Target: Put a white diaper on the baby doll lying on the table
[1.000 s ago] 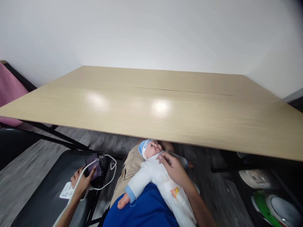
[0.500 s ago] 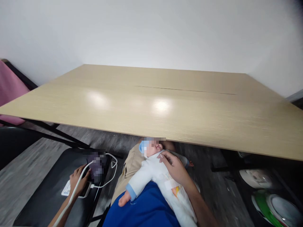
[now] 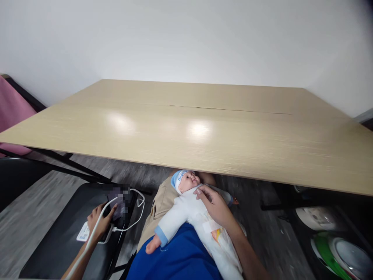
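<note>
A baby doll (image 3: 190,206) in a white outfit with blue cuffs and a blue-and-white cap lies face up across my lap. My right hand (image 3: 217,206) is closed at the doll's chest, just below its chin, with the forearm along its side. To the left, my left hand (image 3: 99,223) reaches down to the chair seat. Its thumb and fingers are around the near edge of a phone (image 3: 119,204), whose screen is blurred out. Beneath that hand lies a white power bank (image 3: 84,232), partly covered. A white cable (image 3: 99,221) passes over the hand.
A light wooden table (image 3: 186,136) spans the view above my lap, its front edge close to the doll's head. The black chair seat (image 3: 58,241) stands at left. A pink cloth (image 3: 14,105) hangs farther left. Containers, one with a green rim (image 3: 322,249), sit lower right.
My left thumb has shifted slightly over the phone. The doll and my right hand stay in place; the view has moved a little.
</note>
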{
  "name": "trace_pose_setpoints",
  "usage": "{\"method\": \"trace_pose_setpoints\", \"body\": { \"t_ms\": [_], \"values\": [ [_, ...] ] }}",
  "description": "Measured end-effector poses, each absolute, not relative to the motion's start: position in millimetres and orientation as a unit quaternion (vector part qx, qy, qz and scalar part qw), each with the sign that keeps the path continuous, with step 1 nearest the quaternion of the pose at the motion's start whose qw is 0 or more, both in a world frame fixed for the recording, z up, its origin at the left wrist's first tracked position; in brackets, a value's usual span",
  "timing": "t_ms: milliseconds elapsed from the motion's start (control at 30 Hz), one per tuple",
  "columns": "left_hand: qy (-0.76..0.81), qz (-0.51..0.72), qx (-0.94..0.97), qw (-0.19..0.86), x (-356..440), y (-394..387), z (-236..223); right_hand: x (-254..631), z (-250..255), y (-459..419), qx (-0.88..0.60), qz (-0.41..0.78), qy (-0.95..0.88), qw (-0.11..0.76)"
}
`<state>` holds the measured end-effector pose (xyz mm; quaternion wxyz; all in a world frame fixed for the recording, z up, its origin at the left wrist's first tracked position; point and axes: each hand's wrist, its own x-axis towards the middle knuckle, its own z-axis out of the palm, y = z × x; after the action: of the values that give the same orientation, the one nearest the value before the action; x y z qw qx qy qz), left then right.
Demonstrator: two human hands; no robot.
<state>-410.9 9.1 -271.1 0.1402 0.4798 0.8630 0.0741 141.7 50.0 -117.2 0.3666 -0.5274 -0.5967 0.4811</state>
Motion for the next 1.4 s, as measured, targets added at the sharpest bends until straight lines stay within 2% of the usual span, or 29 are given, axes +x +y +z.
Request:
{"method": "trace_pose_setpoints", "body": {
  "t_ms": [567,867,1167,1400],
  "values": [
    [0.890,0.087,0.435,0.108,-403,10,-278,143,-121,50,-0.527,0.487,-0.594,0.363],
    [0.848,0.093,0.496,0.164,-442,14,-281,144,-124,50,-0.530,0.484,-0.593,0.365],
    [0.892,0.086,0.421,0.142,-381,10,-262,144,-120,49,-0.533,0.482,-0.594,0.362],
    [0.890,0.081,0.430,0.128,-373,9,-258,144,-122,49,-0.530,0.485,-0.594,0.363]
  ]
}}
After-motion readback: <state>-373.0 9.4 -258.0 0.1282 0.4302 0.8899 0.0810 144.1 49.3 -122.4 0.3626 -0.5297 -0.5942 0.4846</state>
